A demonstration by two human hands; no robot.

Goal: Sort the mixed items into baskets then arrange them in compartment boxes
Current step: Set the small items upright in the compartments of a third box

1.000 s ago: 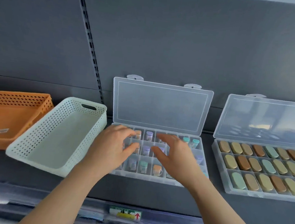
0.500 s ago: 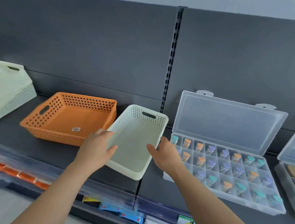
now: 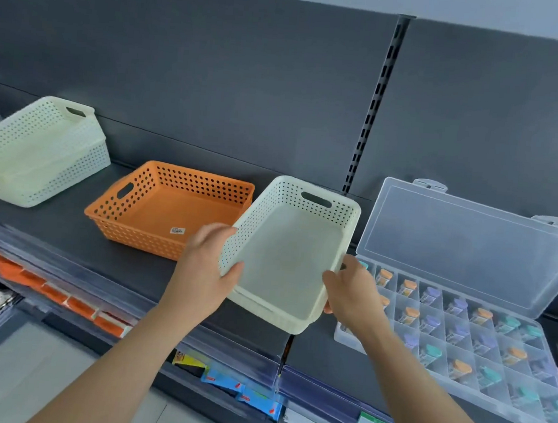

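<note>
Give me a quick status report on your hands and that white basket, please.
Left hand grips left wall of white basket, right hand its right wall. Basket empty, between orange basket and open compartment box. Both sit close alongside.

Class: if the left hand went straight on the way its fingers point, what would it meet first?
Likely the orange basket, just beyond the left hand gripping the white basket; depth unclear.
</note>
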